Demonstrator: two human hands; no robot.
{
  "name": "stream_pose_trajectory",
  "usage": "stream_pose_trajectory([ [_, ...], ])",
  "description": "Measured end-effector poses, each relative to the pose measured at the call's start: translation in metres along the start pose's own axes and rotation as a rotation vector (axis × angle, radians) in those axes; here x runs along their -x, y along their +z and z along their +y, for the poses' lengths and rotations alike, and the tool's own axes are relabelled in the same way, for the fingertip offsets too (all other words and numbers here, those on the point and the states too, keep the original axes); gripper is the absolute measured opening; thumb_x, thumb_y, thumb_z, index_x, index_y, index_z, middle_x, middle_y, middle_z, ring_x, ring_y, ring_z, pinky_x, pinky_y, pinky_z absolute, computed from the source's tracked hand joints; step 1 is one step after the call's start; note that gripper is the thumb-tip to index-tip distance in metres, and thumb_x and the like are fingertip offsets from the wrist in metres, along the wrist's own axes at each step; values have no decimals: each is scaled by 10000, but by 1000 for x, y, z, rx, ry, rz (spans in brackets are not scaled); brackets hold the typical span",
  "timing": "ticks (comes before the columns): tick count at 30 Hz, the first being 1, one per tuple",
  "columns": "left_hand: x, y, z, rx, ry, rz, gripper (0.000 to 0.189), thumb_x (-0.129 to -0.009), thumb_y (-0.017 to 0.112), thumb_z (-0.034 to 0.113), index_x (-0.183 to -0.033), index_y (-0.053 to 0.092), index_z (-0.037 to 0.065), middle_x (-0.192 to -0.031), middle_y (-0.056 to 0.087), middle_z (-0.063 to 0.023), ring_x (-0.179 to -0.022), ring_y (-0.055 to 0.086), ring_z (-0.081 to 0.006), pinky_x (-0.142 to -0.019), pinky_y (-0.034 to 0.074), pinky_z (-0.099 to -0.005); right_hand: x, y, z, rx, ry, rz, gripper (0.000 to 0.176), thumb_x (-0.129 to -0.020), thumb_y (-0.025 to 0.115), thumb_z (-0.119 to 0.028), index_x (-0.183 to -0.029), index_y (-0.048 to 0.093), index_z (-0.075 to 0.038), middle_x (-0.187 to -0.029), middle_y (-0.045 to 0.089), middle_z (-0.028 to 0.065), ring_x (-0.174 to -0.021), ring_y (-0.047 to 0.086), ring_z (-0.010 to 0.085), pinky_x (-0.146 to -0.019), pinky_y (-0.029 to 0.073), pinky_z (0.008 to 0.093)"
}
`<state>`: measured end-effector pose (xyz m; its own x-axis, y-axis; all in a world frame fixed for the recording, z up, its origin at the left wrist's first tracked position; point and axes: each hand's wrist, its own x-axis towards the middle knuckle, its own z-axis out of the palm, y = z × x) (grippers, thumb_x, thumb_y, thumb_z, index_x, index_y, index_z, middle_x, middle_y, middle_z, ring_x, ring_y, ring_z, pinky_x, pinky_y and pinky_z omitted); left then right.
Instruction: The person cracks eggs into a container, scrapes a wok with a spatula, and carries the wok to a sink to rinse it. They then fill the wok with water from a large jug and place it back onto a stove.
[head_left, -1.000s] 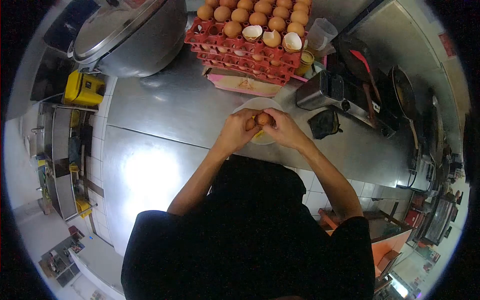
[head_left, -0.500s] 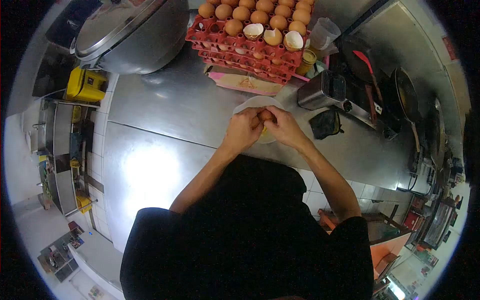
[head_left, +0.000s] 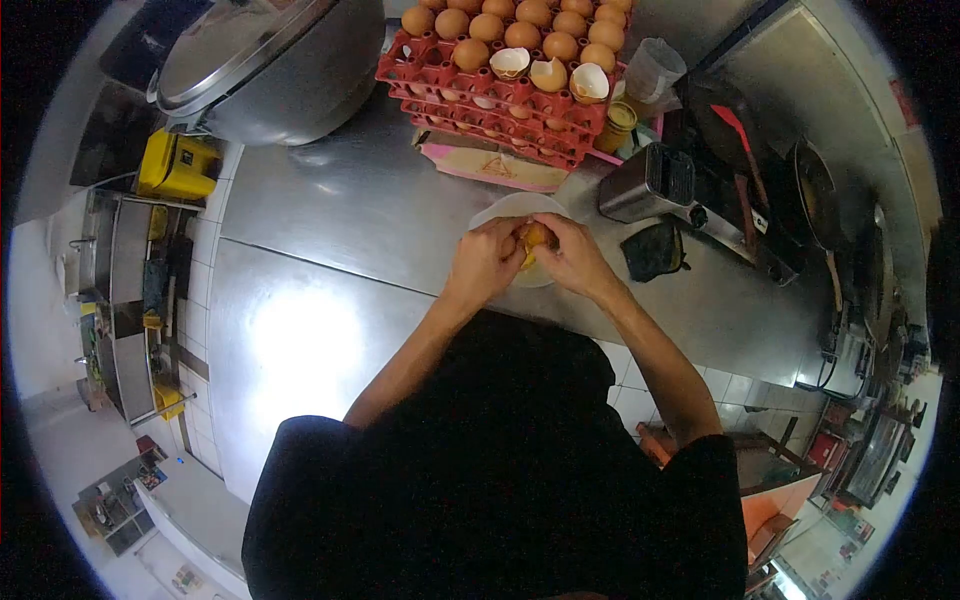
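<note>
Over a pale round bowl (head_left: 493,208) on the steel counter, my left hand (head_left: 485,257) and my right hand (head_left: 575,254) meet, fingers curled round a brown egg (head_left: 536,236). The shell looks parted between the hands, and something yellow shows just beneath it, above the bowl. My forearms and palms hide much of the bowl. Behind it lies a pink-edged cardboard piece (head_left: 500,168). Stacked red egg trays (head_left: 430,77) stand farther back, holding brown eggs and several emptied white-lined shells (head_left: 510,64) along the front row.
A large metal pot (head_left: 290,85) stands at the back left of the counter (head_left: 330,210). To the right are a steel container (head_left: 640,185), a dark cloth (head_left: 652,252), a clear plastic cup (head_left: 655,68) and a red spatula (head_left: 733,125). A black pan (head_left: 815,190) lies farther right.
The egg between my hands shows more of its shell and sits a little more open. Both hands remain over the bowl. The view has shifted slightly.
</note>
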<state>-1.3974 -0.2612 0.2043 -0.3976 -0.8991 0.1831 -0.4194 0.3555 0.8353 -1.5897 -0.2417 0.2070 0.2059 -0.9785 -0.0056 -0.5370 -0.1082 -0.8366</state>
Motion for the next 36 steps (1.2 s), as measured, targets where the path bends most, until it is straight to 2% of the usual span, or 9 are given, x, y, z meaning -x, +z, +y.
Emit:
stream_pose_trajectory([
  [7, 4, -14, -3, -234, 128, 36, 289, -892, 660, 55, -1175, 696, 5, -1111, 710, -181, -943, 710, -379, -829, 575, -441, 12, -18, -19, 613, -227, 16, 483, -831, 677, -37, -1310, 612, -41, -1267, 564, 131, -1172, 568, 330, -1004, 485, 421],
  [11, 6, -20, 13, -263, -28, -2, 291, -890, 690, 62, -1175, 700, 2, -1121, 698, -172, -975, 710, -354, -837, 577, -423, 18, -20, -18, 726, -291, 129, 485, -814, 683, -43, -1294, 612, -34, -1219, 587, 110, -1085, 602, 334, -938, 514, 451],
  [17, -4, -17, 24, 175, -30, 2, 284, -901, 737, 96, -1170, 710, 9, -1136, 683, -177, -951, 703, -288, -839, 565, -365, 22, -6, -4, -107, -50, 132, 557, -791, 735, 46, -1314, 557, -27, -1180, 611, 123, -1037, 661, 277, -922, 534, 396],
  [19, -8, -18, 35, 261, -379, -151, 297, -910, 747, 123, -1181, 707, 6, -1150, 680, -167, -986, 684, -254, -853, 545, -351, 21, -4, -12, -331, -3, 114, 553, -840, 749, 28, -1339, 525, -48, -1229, 624, 76, -1100, 649, 192, -981, 507, 352],
  [22, -8, -18, 26, 86, 49, 73, 280, -916, 750, 129, -1160, 693, 2, -1132, 676, -146, -1030, 648, -213, -901, 521, -349, 16, 0, -10, -500, 65, 71, 557, -862, 739, 29, -1359, 500, -47, -1200, 630, 61, -1136, 635, 174, -985, 508, 339],
  [26, -3, -32, 16, 283, 7, 184, 289, -952, 687, 123, -1214, 631, 16, -1068, 652, -100, -1014, 607, -162, -896, 496, -325, -6, -18, -48, -584, 56, 142, 508, -850, 762, 3, -1309, 546, -33, -1231, 615, 78, -1145, 648, 189, -1009, 528, 323],
  [28, 5, -38, 3, 874, -351, 81, 280, -987, 579, 98, -1254, 548, 23, -1025, 603, -58, -939, 578, -131, -856, 466, -278, -33, -38, -85, -471, -75, 195, 478, -842, 770, -36, -1276, 571, -41, -1203, 625, 94, -1124, 659, 231, -962, 540, 357],
  [32, 13, -27, -17, 753, -317, -9, 281, -996, 496, 77, -1271, 492, 17, -973, 544, -19, -870, 529, -111, -807, 422, -242, -114, -63, -147, 44, -354, 286, 476, -826, 785, -42, -1260, 589, -69, -1149, 662, 56, -1050, 658, 188, -888, 515, 352],
  [36, 16, -14, -13, 750, -288, 8, 246, -1000, 496, 62, -1242, 481, 15, -923, 478, 9, -836, 458, -94, -785, 397, -249, -193, -57, -162, 496, -584, 412, 474, -798, 801, -197, -1219, 617, -82, -1166, 656, 99, -1091, 616, 326, -929, 450, 477],
])
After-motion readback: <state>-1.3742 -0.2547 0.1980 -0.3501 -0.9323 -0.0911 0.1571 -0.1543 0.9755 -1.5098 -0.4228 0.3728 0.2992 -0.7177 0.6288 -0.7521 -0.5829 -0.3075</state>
